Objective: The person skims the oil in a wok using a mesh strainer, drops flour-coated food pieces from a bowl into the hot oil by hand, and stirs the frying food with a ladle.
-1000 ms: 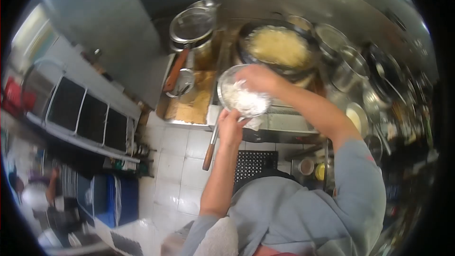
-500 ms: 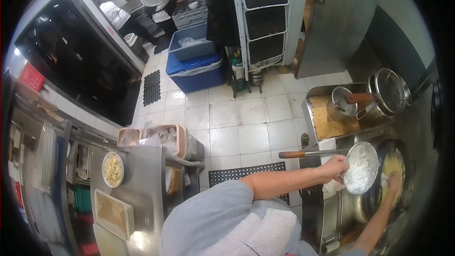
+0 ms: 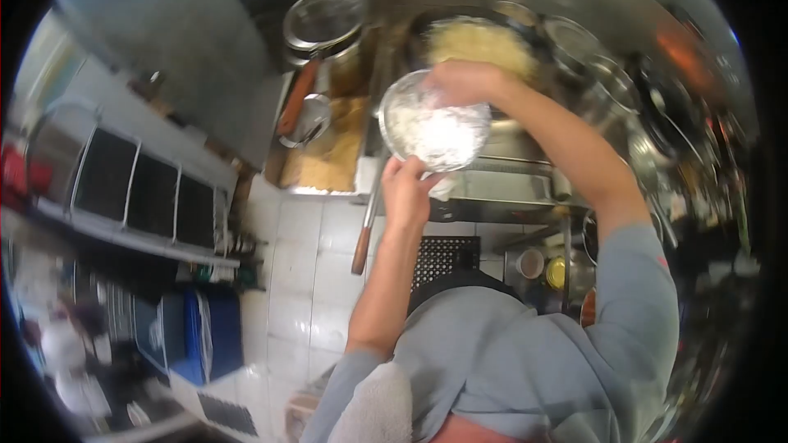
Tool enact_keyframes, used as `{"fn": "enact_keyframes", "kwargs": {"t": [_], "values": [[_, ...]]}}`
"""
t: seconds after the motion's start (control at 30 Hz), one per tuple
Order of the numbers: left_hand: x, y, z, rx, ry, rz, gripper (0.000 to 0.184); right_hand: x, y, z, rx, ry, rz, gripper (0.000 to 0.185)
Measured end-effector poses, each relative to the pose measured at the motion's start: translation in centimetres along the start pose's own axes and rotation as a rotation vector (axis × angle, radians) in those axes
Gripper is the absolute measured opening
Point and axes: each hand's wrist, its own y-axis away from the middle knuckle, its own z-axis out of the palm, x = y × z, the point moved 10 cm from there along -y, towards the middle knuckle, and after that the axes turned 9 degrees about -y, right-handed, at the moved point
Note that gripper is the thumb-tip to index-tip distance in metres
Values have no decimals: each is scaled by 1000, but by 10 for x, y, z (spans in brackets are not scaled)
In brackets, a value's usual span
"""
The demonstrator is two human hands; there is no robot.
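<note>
My left hand is closed on the near rim of a metal bowl, which tilts toward me. White powder that looks like flour lies inside. My right hand reaches over the far rim into the bowl; its fingers are blurred against the powder, so their grip is unclear. Just behind the bowl stands a dark wok with a pale yellow, shredded-looking mass in it. A wooden handle on a metal shaft sticks out left of my left wrist.
A metal tray to the left carries a small pot, with a wood-handled strainer behind. Pans stand right of the wok. A step ladder and blue bin are at the left; people show blurred beyond.
The view has swung right toward the stove. My right hand has moved from the yellow mass in the wok to the bowl, while my left hand keeps hold of the bowl.
</note>
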Motion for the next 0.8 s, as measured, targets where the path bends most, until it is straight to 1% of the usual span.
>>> {"fn": "enact_keyframes", "kwargs": {"t": [0.07,0.1,0.13,0.2,0.23,0.27,0.37,0.47,0.5,0.6,0.73,0.8], "values": [[-10,-3,15,-15,21,10,19,3,18,2,-14,-9,-4,31],[-17,-8,15,14,26,16,20,11,20,4,16,7,15,33],[-20,-15,15,-2,27,22,20,18,14,12,36,27,38,36],[-25,-24,24,-22,19,49,21,32,8,21,211,60,-7,40],[-25,-27,28,-19,-2,45,24,31,3,31,162,37,59,40],[-24,-35,37,3,-15,23,37,43,4,27,131,18,131,40],[-25,-50,41,34,-43,36,39,24,6,14,54,89,46,33],[-26,-63,50,39,-61,41,41,33,0,2,128,-46,-38,30],[-25,-64,55,49,-65,47,41,41,-4,-1,139,-48,-34,31],[-24,-70,66,52,-77,60,41,57,-14,-9,202,-90,-181,32],[-25,-84,79,58,-76,80,40,84,-19,-31,190,-82,-151,22],[-26,-94,82,56,-106,56,41,97,-20,-49,254,-213,-123,20]]}}
